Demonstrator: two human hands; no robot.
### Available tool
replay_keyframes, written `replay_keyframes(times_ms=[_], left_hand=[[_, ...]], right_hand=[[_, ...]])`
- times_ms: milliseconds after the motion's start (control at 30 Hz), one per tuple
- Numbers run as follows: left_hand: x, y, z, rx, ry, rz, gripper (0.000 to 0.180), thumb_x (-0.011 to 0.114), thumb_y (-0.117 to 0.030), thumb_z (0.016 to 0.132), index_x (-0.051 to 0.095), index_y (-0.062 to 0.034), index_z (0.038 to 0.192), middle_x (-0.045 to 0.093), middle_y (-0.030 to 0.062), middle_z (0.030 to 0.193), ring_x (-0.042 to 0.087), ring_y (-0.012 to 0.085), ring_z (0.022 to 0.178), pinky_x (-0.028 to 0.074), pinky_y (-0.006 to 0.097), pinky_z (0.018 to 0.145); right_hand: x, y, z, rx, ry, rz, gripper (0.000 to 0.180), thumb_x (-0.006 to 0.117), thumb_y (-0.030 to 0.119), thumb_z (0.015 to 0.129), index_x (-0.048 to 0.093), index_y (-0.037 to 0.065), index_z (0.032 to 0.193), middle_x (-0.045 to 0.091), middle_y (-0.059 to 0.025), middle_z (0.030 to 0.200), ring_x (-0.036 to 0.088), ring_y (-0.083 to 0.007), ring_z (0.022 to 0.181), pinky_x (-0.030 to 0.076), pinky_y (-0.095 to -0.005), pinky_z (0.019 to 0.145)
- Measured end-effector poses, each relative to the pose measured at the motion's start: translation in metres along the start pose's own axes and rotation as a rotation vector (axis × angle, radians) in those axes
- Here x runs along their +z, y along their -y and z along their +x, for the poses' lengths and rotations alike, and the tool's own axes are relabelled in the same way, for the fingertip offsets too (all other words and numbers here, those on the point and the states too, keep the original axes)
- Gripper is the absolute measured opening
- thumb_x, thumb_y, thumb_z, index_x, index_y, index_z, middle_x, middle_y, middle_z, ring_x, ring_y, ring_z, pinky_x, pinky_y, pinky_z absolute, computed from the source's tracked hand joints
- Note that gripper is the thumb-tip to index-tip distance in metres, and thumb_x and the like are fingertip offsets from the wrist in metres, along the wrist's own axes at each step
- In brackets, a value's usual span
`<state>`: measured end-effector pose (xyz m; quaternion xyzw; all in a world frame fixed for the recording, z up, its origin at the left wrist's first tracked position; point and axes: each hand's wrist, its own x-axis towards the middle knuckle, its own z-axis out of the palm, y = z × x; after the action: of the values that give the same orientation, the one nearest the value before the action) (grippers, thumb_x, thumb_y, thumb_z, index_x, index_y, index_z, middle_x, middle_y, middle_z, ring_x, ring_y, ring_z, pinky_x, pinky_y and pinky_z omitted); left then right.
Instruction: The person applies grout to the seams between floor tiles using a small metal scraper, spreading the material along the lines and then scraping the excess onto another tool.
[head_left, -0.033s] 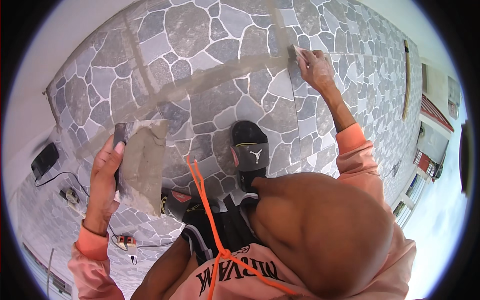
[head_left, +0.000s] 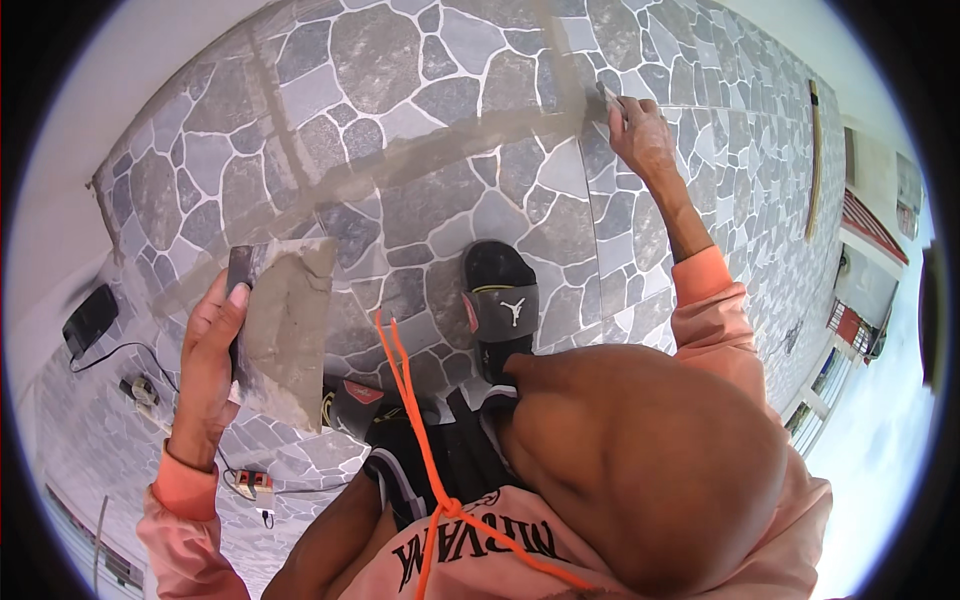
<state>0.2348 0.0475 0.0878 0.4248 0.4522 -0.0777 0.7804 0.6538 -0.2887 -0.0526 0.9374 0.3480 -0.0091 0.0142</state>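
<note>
My left hand (head_left: 208, 345) is closed on the edge of a flat rectangular board (head_left: 238, 262), with the thumb on top. Wet grey grout (head_left: 290, 330) covers much of the board's face. At the far right, my right hand (head_left: 642, 137) pinches a small flat spreader (head_left: 607, 92), seen almost edge-on and largely hidden by the fingers. Its edge is at a grey-smeared joint where grout bands (head_left: 450, 138) meet on the stone-patterned tile floor (head_left: 437, 202). Whitish dust coats the right hand's fingers.
My sandalled foot (head_left: 498, 300) stands on the tiles between my hands. At the left lie a black device (head_left: 90, 322) with a cable and a red-and-white power socket (head_left: 254, 482). A long thin strip (head_left: 812, 160) lies along the far right.
My right hand has shifted slightly right with the spreader, which has turned from showing its flat face to nearly edge-on. My left hand and the board have not moved.
</note>
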Motion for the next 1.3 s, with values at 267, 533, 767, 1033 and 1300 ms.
replay_keyframes(times_ms=[267, 533, 767, 1033, 1300], left_hand=[[0.003, -0.004, -0.001, 0.014, 0.000, 0.002, 0.043, 0.051, -0.023, 0.098, 0.046, -0.0001, 0.134, 0.060, 0.0070, 0.121, 0.058, 0.0116, 0.106, 0.044, 0.025, 0.092], [0.010, -0.007, 0.011, 0.031, 0.027, 0.009, 0.042, 0.050, -0.022, 0.099, 0.045, -0.0001, 0.135, 0.060, 0.0072, 0.122, 0.058, 0.0117, 0.106, 0.045, 0.025, 0.091], [0.016, -0.010, 0.007, 0.003, 0.034, 0.031, 0.040, 0.049, -0.021, 0.099, 0.046, -0.0014, 0.133, 0.061, 0.0071, 0.119, 0.060, 0.0122, 0.103, 0.047, 0.025, 0.088], [0.013, 0.001, 0.014, -0.034, 0.028, 0.015, 0.039, 0.048, -0.021, 0.099, 0.047, -0.0022, 0.133, 0.062, 0.0065, 0.117, 0.061, 0.0121, 0.102, 0.048, 0.026, 0.088], [0.023, -0.001, 0.012, -0.040, 0.031, -0.025, 0.041, 0.048, -0.022, 0.099, 0.045, -0.0020, 0.135, 0.061, 0.0073, 0.120, 0.061, 0.0128, 0.103, 0.049, 0.027, 0.088]], right_hand=[[0.024, -0.057, 0.027, 0.134, 0.155, -0.040, 0.033, 0.053, 0.030, 0.088, 0.060, -0.001, 0.096, 0.064, -0.0280, 0.087, 0.061, -0.0450, 0.085, 0.047, -0.0521, 0.077], [-0.003, 0.086, -0.005, -0.110, 0.230, 0.151, 0.030, 0.054, 0.028, 0.086, 0.060, -0.001, 0.095, 0.065, -0.0250, 0.089, 0.061, -0.0439, 0.087, 0.047, -0.0506, 0.080], [-0.039, 0.034, -0.016, 0.415, 0.546, 0.954, 0.039, 0.060, 0.035, 0.090, 0.063, -0.004, 0.094, 0.059, -0.0091, 0.072, 0.059, -0.0144, 0.067, 0.050, -0.0323, 0.056], [-0.022, -0.088, -0.002, -0.185, -0.062, 0.137, 0.031, 0.056, 0.008, 0.085, 0.058, 0.001, 0.115, 0.059, -0.0140, 0.105, 0.059, -0.0343, 0.092, 0.051, -0.0381, 0.084], [-0.010, -0.128, -0.007, -0.537, 0.229, -0.123, 0.044, 0.058, 0.002, 0.079, 0.053, 0.007, 0.123, 0.053, -0.0122, 0.118, 0.053, -0.0322, 0.110, 0.047, -0.0393, 0.096]])
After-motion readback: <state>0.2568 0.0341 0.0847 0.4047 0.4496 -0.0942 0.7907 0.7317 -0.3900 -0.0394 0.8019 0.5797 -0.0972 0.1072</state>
